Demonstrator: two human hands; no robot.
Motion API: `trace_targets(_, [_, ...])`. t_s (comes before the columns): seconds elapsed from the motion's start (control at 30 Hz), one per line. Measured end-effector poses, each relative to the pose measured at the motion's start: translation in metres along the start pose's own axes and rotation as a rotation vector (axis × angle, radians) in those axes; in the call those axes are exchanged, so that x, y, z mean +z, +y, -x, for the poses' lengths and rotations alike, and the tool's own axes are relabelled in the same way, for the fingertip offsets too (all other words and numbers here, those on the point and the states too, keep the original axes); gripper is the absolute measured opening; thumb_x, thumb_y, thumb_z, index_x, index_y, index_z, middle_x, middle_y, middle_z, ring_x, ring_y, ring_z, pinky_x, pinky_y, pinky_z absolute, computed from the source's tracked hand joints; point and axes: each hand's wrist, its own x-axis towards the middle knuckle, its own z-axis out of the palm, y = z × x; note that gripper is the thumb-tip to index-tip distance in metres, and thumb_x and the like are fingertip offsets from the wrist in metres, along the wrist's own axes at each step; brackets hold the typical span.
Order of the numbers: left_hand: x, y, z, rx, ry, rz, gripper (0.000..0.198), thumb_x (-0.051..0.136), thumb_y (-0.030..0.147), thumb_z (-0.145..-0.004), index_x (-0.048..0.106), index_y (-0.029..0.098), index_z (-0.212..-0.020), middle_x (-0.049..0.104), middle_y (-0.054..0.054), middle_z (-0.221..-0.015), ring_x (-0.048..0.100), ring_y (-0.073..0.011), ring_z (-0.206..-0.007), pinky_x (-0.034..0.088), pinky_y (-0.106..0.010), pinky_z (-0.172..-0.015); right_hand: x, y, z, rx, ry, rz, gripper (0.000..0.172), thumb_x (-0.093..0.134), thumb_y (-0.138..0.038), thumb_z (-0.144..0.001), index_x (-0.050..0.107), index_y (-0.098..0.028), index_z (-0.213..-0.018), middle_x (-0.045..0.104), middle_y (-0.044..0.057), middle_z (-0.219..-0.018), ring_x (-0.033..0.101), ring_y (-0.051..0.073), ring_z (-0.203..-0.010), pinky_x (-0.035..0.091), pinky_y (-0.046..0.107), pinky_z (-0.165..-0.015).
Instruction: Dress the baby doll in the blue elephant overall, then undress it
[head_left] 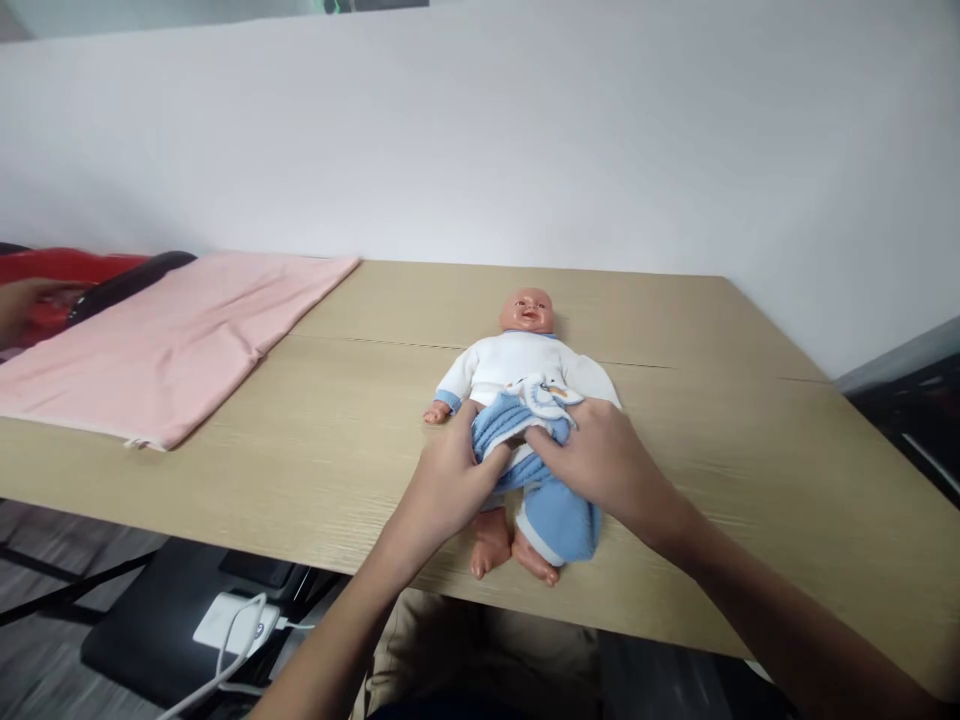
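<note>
A baby doll (pixel 528 312) lies on its back on the table, head away from me and bare feet towards me. It has on a white top (pixel 514 355) with blue cuffs. Blue trousers (pixel 566 515) cover the leg on the right. Over the doll's lower body, a bunched blue-and-white doll garment (pixel 501 418) with a white patterned part is spread between my hands. I cannot tell whether it belongs to the trousers. My left hand (pixel 456 468) pinches its left side, thumb inward. My right hand (pixel 596 452) grips the right side, fingers partly hidden in the cloth.
A pink cloth (pixel 172 340) lies on the table (pixel 360 400) at the left. Beyond it, another person's hand (pixel 22 300) is at a red item (pixel 75 265) with a black rim. A white power bank (pixel 238 622) with a cable rests on a black chair below the table edge.
</note>
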Motion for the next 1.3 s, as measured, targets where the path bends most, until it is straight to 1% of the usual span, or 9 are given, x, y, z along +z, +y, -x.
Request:
trace_targets(0.23, [-0.006, -0.015, 0.026, -0.082, -0.081, -0.109, 0.042, 0.063, 0.036, -0.100, 0.053, 0.025, -0.140, 0.078, -0.007, -0.103, 0.078, -0.0389, -0.101, 0.049, -0.043, -0.088, -0.006, -0.007, 0.015, -0.032, -0.233, 0.166, 0.037, 0.072, -0.045, -0.098, 0.066, -0.023, -0.069, 0.073, 0.010, -0.072, 0.062, 0.023, -0.067, 0.027, 0.038, -0.064])
trace_targets(0.4, [-0.002, -0.023, 0.033, -0.071, -0.071, -0.141, 0.041, 0.063, 0.035, -0.100, 0.057, 0.024, -0.138, 0.083, -0.012, -0.112, 0.081, -0.0418, -0.108, 0.054, -0.046, -0.093, -0.001, -0.004, 0.016, -0.049, -0.224, 0.177, 0.023, 0.079, -0.040, -0.094, 0.074, -0.020, -0.085, 0.080, 0.013, -0.087, 0.072, 0.028, -0.083, 0.035, 0.036, -0.068])
trace_targets(0.5, [-0.003, -0.023, 0.034, -0.080, -0.077, -0.137, 0.036, 0.062, 0.034, -0.100, 0.058, 0.024, -0.135, 0.084, -0.012, -0.112, 0.082, -0.0412, -0.108, 0.055, -0.046, -0.093, -0.002, -0.002, 0.013, -0.029, -0.275, 0.101, 0.022, 0.079, -0.040, -0.094, 0.072, -0.020, -0.089, 0.081, 0.012, -0.091, 0.072, 0.027, -0.084, 0.039, 0.035, -0.070])
trace_targets(0.67, [-0.013, -0.016, 0.045, -0.167, -0.256, 0.000, 0.028, 0.057, 0.039, -0.108, 0.055, 0.026, -0.133, 0.082, -0.009, -0.121, 0.077, -0.0364, -0.113, 0.054, -0.046, -0.100, -0.012, -0.007, 0.009, -0.066, -0.628, -0.224, 0.020, 0.073, -0.034, -0.096, 0.063, -0.023, -0.081, 0.081, 0.004, -0.088, 0.069, 0.022, -0.076, 0.041, 0.033, -0.066])
trace_targets(0.73, [-0.015, -0.019, 0.049, -0.188, -0.310, 0.040, 0.026, 0.056, 0.040, -0.110, 0.054, 0.027, -0.133, 0.080, -0.008, -0.126, 0.075, -0.0351, -0.118, 0.052, -0.046, -0.105, -0.011, -0.009, 0.008, -0.087, -0.719, -0.256, 0.024, 0.071, -0.032, -0.097, 0.061, -0.023, -0.078, 0.078, 0.002, -0.081, 0.067, 0.021, -0.072, 0.040, 0.033, -0.063])
trace_targets(0.8, [-0.014, -0.026, 0.050, -0.192, -0.334, 0.066, 0.025, 0.056, 0.037, -0.110, 0.053, 0.027, -0.133, 0.079, -0.008, -0.128, 0.075, -0.0350, -0.123, 0.052, -0.046, -0.108, -0.006, -0.009, 0.009, -0.110, -0.705, -0.210, 0.025, 0.070, -0.032, -0.098, 0.062, -0.022, -0.077, 0.078, 0.003, -0.080, 0.067, 0.021, -0.072, 0.039, 0.033, -0.064])
trace_targets(0.93, [-0.003, -0.048, 0.048, -0.182, -0.322, 0.041, 0.027, 0.055, 0.033, -0.109, 0.049, 0.026, -0.134, 0.078, -0.012, -0.130, 0.076, -0.0369, -0.123, 0.053, -0.049, -0.108, 0.014, -0.005, 0.012, -0.189, -0.613, -0.200, 0.011, 0.068, -0.028, -0.099, 0.072, -0.021, -0.093, 0.084, 0.007, -0.098, 0.073, 0.024, -0.085, 0.044, 0.034, -0.073])
trace_targets(1.13, [0.016, -0.067, 0.046, -0.164, -0.153, -0.124, 0.022, 0.053, 0.032, -0.108, 0.045, 0.025, -0.127, 0.079, -0.019, -0.127, 0.077, -0.0452, -0.122, 0.055, -0.054, -0.102, 0.038, 0.003, 0.016, -0.221, -0.490, -0.239, 0.009, 0.065, -0.019, -0.100, 0.073, -0.019, -0.095, 0.082, 0.008, -0.098, 0.069, 0.023, -0.085, 0.046, 0.036, -0.080])
trace_targets(1.3, [0.026, -0.082, 0.040, -0.098, -0.082, 0.000, 0.026, 0.056, 0.028, -0.106, 0.049, 0.024, -0.131, 0.076, -0.018, -0.134, 0.076, -0.0399, -0.127, 0.057, -0.052, -0.107, 0.049, 0.010, 0.017, -0.165, -0.461, -0.236, 0.007, 0.067, -0.018, -0.099, 0.072, -0.019, -0.094, 0.080, 0.007, -0.095, 0.069, 0.023, -0.085, 0.049, 0.037, -0.083])
